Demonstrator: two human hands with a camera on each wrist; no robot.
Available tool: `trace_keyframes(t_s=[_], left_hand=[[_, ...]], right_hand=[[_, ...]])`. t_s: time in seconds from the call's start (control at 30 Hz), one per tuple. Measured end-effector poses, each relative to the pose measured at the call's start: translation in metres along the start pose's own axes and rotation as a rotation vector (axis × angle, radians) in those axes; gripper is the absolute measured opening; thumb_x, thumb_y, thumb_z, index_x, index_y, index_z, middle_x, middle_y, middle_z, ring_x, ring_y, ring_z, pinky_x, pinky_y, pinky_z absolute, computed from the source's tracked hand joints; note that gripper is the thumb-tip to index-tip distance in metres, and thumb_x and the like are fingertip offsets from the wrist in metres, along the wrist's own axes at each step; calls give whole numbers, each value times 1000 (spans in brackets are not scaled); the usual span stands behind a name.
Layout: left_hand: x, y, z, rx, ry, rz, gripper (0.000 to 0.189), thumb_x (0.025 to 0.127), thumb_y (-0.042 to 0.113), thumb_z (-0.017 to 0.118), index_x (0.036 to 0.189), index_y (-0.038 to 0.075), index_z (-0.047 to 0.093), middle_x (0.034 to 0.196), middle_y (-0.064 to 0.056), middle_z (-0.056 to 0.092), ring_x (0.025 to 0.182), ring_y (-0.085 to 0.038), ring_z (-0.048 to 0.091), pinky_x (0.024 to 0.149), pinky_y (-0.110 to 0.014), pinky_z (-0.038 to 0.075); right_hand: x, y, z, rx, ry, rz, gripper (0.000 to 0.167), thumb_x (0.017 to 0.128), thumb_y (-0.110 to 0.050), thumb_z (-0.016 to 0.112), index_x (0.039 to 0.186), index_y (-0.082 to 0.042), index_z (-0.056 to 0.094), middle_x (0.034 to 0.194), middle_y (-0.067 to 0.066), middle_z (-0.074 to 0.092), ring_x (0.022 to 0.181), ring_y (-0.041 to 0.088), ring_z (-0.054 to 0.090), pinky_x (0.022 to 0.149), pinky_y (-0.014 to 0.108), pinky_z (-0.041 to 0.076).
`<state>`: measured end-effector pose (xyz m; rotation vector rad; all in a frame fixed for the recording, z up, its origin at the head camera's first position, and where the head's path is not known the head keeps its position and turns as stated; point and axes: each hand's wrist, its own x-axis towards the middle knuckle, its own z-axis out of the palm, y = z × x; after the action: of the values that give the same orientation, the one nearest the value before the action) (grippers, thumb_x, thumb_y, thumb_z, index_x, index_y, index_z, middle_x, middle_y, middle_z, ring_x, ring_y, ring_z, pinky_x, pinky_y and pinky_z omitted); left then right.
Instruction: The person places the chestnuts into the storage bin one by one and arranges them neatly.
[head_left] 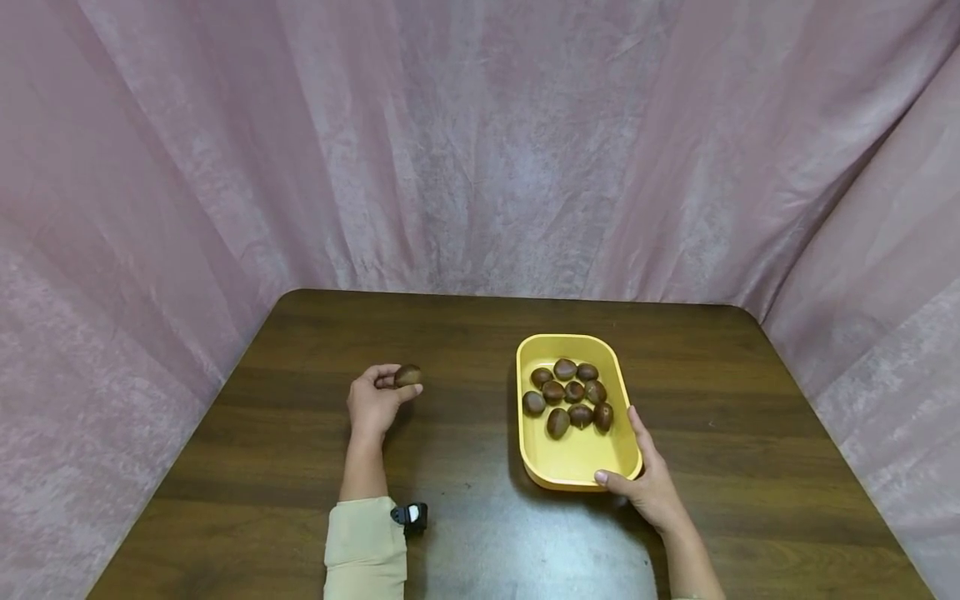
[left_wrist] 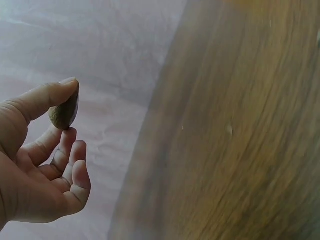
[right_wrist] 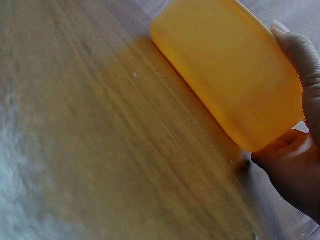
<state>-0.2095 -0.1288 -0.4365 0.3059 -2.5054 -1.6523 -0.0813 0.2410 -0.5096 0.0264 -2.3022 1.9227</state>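
Note:
Between thumb and fingertips my left hand (head_left: 375, 405) pinches a brown chestnut (head_left: 408, 376), over the left part of the table. In the left wrist view the chestnut (left_wrist: 65, 112) is seen edge-on, with the thumb on top and a fingertip beneath. My right hand (head_left: 651, 487) grips the near right corner of a yellow plastic container (head_left: 577, 460), thumb at the near rim and fingers along the right side. Several chestnuts (head_left: 574, 392) lie inside, mostly in its far and middle part. The right wrist view shows the container's outer wall (right_wrist: 220, 70) and the thumb near its rim.
The dark wooden table (head_left: 465, 333) has rounded far corners. Pink curtains (head_left: 495, 150) hang behind it and at both sides. A small black device (head_left: 411, 517) sits at the left sleeve's cuff.

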Motion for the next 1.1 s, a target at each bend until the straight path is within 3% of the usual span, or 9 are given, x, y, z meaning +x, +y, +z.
trace_keyframes(t_s=[0.27,0.5,0.87,1.1], left_hand=[[-18,12,10,-67,-51,8,44,67,9,82,106,2,63,91,-12,58,83,-24,53,67,-29,45],[-31,26,18,-99,-132,-22,42,66,5,83,103,2,63,90,-11,58,85,-24,52,69,-31,46],[-36,36,34,-125,-274,-30,41,63,0,84,100,2,66,92,-11,59,84,-23,54,70,-32,47],[-39,44,47,-116,-341,10,40,62,4,86,98,3,68,88,-9,61,82,-22,56,70,-34,47]], right_hand=[[0,-2,0,22,-3,6,105,71,4,76,151,-13,10,147,26,17,116,39,41,86,17,41],[0,0,-1,25,-7,1,105,71,5,76,151,-13,10,147,27,19,114,33,44,84,19,43],[-1,-1,0,3,1,16,105,71,3,77,151,-15,11,147,26,18,115,37,43,85,17,42],[-2,-2,0,12,-2,17,105,72,4,76,151,-17,11,148,25,17,117,37,41,85,17,41]])
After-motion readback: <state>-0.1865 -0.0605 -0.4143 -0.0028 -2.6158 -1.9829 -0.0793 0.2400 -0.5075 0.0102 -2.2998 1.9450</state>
